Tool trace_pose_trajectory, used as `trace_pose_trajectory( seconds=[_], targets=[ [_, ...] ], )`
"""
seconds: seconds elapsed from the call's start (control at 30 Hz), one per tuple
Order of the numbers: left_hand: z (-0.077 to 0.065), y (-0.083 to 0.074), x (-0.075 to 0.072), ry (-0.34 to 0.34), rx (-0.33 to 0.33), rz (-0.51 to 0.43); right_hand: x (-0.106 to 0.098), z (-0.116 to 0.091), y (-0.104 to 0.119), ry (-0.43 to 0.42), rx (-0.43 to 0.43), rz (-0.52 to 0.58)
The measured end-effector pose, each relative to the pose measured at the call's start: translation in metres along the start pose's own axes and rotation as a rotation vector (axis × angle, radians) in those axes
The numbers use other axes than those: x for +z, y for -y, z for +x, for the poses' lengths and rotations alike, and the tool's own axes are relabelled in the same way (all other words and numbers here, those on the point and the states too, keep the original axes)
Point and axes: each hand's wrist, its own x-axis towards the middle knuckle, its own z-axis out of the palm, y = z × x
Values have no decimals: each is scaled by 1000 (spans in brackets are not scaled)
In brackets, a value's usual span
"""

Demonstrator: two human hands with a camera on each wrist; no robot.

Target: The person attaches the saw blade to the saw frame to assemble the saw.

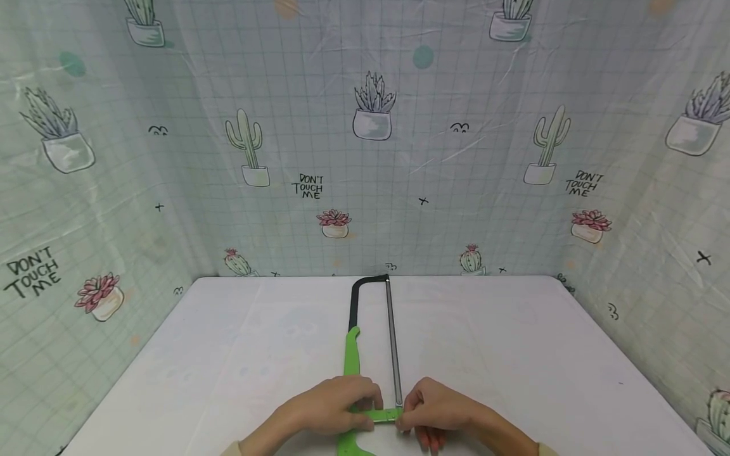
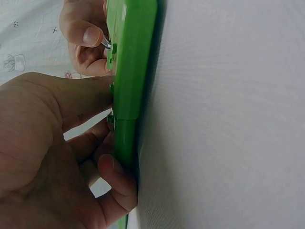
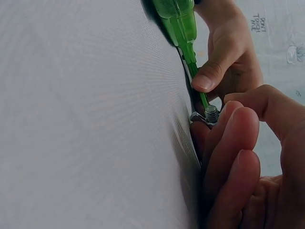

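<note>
A hacksaw (image 1: 352, 358) with a green handle and black front frame lies on the table, its narrow grey blade (image 1: 393, 342) pointing away from me. My left hand (image 1: 336, 404) grips the green frame near the handle, thumb on the short crossbar; the left wrist view shows its fingers against the green body (image 2: 131, 67). At the blade's near end, my right hand (image 1: 441, 405) pinches a metal wing nut (image 3: 195, 116) beside a threaded bolt (image 3: 211, 113). Fingers partly cover the nut in the right wrist view.
The white table (image 1: 256, 354) spreads around the hacksaw on both sides. Behind it and along both sides hangs a sheet (image 1: 428, 234) printed with potted cacti. A tiny dark speck (image 1: 620, 382) is on the table at the right.
</note>
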Motion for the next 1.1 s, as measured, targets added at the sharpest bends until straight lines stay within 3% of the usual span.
trace_pose_trajectory(
  seconds=[0.43,1.1],
  targets=[
    [1,3,3,-12,19,15,-2,1,-5,52,-35,0],
    [0,4,6,-11,-20,-10,-6,3,-8,124,-63,39]
  ],
)
